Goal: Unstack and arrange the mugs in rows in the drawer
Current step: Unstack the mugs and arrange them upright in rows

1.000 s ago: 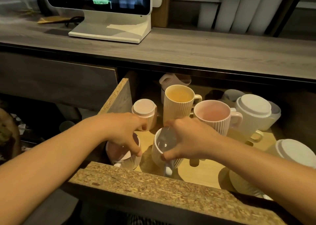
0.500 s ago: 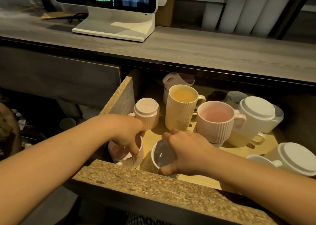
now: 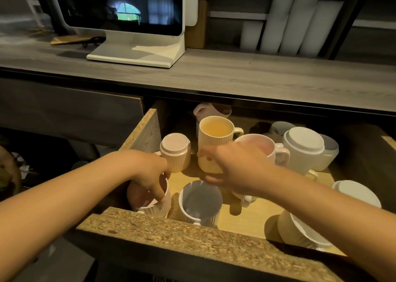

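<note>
1. The left hand (image 3: 150, 174), left of centre, grips an upright pink mug (image 3: 147, 202) by the rim, its fingers curled down into the mouth. This mug stands in the front left corner of the drawer (image 3: 171, 234).
2. Just right of it, against the drawer's front edge, a white mug (image 3: 200, 204) stands upright with its mouth open.
3. The right hand (image 3: 235, 170), at centre, is blurred. Its fingers are parted and loosely bent, and it holds nothing that shows. The fingertips lie over the foot of the yellow mug (image 3: 215, 144); I cannot tell whether they touch it.
4. The drawer is raw chipboard with a pale wooden floor, pulled out beneath a grey wood-grain counter (image 3: 235, 75).
5. The room is dim. A white monitor (image 3: 137, 52) stands on the counter at upper left, and 4 white rolls (image 3: 289, 20) lean at upper right.
6. Pink mugs number 4: the held 1, an upturned pink mug (image 3: 175, 152) behind it, 1 at the back and 1 behind the right hand.
7. There is 1 yellow mug.
8. At least 6 white or pale mugs show, 2 of them bottom-up on the right; more may be hidden.
</note>
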{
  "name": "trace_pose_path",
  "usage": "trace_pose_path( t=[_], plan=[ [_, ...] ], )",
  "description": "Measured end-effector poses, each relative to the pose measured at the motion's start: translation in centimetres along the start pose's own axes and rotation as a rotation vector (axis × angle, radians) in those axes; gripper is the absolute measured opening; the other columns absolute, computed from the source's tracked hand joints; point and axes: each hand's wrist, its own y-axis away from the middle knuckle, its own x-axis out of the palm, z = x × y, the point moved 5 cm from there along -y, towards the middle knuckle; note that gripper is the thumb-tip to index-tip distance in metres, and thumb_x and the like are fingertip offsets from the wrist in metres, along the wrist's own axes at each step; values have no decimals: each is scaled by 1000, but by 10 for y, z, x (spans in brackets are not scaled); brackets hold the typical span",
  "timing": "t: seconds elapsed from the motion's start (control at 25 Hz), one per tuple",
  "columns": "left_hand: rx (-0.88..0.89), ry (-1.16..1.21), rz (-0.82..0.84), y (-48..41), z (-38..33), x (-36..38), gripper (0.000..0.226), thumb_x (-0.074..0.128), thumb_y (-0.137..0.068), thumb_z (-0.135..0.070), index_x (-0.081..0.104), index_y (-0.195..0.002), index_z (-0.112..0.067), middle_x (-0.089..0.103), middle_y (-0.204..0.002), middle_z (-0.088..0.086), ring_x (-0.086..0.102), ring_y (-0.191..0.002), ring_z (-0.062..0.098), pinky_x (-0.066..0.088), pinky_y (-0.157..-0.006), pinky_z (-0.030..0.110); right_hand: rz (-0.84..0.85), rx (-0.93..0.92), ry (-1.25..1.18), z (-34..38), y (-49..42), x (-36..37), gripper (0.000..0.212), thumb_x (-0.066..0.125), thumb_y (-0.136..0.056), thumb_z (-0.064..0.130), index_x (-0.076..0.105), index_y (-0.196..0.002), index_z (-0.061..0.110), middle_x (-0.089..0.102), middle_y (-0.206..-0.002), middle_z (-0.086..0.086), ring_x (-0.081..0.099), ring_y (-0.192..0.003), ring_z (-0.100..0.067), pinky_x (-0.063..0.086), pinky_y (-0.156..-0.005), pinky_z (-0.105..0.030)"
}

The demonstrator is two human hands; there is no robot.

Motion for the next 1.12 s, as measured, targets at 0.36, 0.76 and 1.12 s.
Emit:
trace_pose_path(
  t=[0.36,0.76,1.12],
  plan=[
    [275,47,-381,18,-73,-86,58,57,-86,-46,38,-137,-25,48,-139,-3,49,-121,15,44,-100,30,-134,166,53,-71,16,-60,47,58,-87,39,48,-132,30,57,-127,7,56,-110,-13,53,-82,-27],
    [346,-20,-437,-22,-120,-90,78,60,-78,-59,31,-141,-22,42,-141,-1,43,-124,17,40,-103,34,71,320,-399,-130,43,-18,68,64,-81,44,34,-141,31,43,-143,8,46,-124,-8,45,-96,-24],
    [379,76,-551,-31,-105,-73,72,57,-80,-59,29,-140,-29,35,-147,-9,36,-131,11,37,-107,35,145,288,-308,-116,35,7,94,68,-76,50,9,-148,35,27,-154,11,35,-134,-13,39,-101,-27]
  ],
)
